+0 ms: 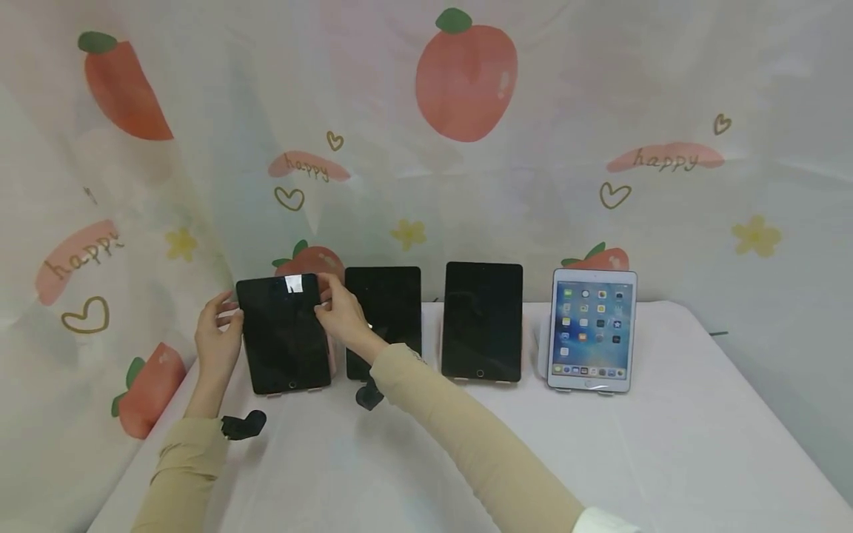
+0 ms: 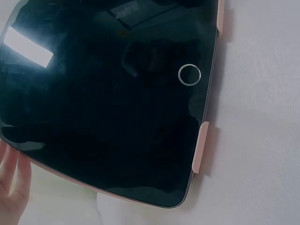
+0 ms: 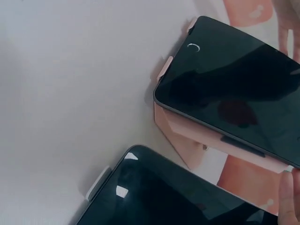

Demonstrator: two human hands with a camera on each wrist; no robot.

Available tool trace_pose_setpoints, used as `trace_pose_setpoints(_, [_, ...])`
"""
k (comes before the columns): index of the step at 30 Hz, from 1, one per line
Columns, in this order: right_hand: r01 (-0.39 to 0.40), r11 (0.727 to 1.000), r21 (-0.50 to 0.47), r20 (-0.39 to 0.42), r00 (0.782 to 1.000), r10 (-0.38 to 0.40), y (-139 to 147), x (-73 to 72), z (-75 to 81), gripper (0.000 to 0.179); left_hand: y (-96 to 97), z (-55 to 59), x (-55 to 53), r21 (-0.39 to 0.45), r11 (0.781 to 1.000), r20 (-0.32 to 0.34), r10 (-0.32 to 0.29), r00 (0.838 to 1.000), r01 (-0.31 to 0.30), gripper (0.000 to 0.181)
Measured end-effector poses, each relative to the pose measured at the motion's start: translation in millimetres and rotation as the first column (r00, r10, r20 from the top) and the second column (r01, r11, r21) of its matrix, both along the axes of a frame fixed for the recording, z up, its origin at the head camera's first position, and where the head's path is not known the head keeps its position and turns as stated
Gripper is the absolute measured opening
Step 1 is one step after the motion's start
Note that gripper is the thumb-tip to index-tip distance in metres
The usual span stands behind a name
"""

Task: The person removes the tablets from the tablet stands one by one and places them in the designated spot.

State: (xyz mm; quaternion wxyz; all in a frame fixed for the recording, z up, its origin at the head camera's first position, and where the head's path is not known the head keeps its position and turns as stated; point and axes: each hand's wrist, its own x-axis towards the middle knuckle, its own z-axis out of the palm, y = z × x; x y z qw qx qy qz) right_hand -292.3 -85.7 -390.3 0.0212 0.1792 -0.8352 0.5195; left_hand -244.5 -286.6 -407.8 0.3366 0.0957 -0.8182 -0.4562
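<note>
A black tablet (image 1: 283,340) leans on a pink stand (image 3: 183,136) at the left of the row, its screen dark with a bright reflection near the top. My left hand (image 1: 218,340) holds its left edge, the thumb near the front rim. At the upper right edge, my right hand (image 1: 346,314) pinches it between thumb and fingers. In the left wrist view, the tablet's lower edge sits against two small pink lips (image 2: 200,147) of the stand. A second black tablet (image 1: 395,300) stands just right, partly hidden behind my right hand and forearm.
Further right stand a third black tablet (image 1: 483,318) and a white tablet (image 1: 593,329) with its home screen lit. All rest on a white-covered table (image 1: 686,444). Behind hangs a fruit-print curtain (image 1: 533,200). Black wrist devices (image 1: 245,425) jut from my sleeves.
</note>
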Motion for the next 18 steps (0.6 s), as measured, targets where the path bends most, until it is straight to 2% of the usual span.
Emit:
trace_pose_setpoints(2, [0.005,1.000,0.007,-0.003,1.000,-0.005,-1.6,0.7,0.1,0.052,-0.2,0.2,0.1,0.041,0.999,-0.027,-0.013,1.000,0.014,0.037])
trace_pose_setpoints(5, [0.019,1.000,0.007,-0.002,1.000,-0.019,-1.9,1.2,0.4,0.052,1.3,1.4,-0.9,0.074,0.997,-0.036,-0.025,0.999,0.028,0.037])
trace_pose_setpoints(12, [0.033,0.999,0.014,-0.019,0.999,-0.033,-3.5,0.8,0.0,0.053,4.7,3.6,-4.2,0.060,0.998,0.061,0.010,0.998,-0.014,0.035])
trace_pose_setpoints(18, [0.026,1.000,0.013,-0.010,1.000,-0.026,-4.9,1.7,-0.4,0.054,5.3,4.1,-3.8,0.083,0.996,0.076,0.015,0.997,-0.022,0.034])
